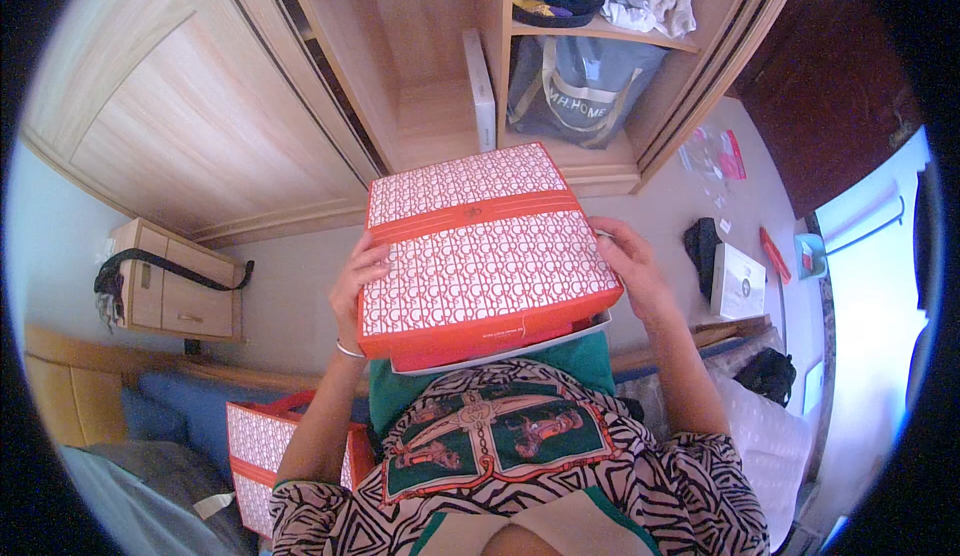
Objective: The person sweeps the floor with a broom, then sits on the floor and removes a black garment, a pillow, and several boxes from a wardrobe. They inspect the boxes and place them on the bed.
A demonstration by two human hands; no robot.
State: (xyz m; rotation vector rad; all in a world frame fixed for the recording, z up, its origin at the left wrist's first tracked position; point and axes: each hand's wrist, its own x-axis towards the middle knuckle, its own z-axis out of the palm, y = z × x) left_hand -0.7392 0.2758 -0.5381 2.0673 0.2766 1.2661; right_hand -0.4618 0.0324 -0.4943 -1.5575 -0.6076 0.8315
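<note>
A large box [480, 256] with a red-and-white patterned lid and a red band across it is before my body, over my green-clad lap. My left hand [362, 278] grips its left side, fingertips over the top edge. On the opposite side my right hand [628, 261] holds the right edge, with the thumb near the top. Along the near side the lid sits slightly askew, and a pale rim shows under it. What lies inside the box is hidden.
A matching patterned bag [250, 456] stands at my lower left. Ahead is a wardrobe [425, 106] holding a grey tote bag [580, 91] and a thin white box [479, 91]. A small bedside cabinet [190, 291] with a black strap is left; a white box [740, 284] lies right.
</note>
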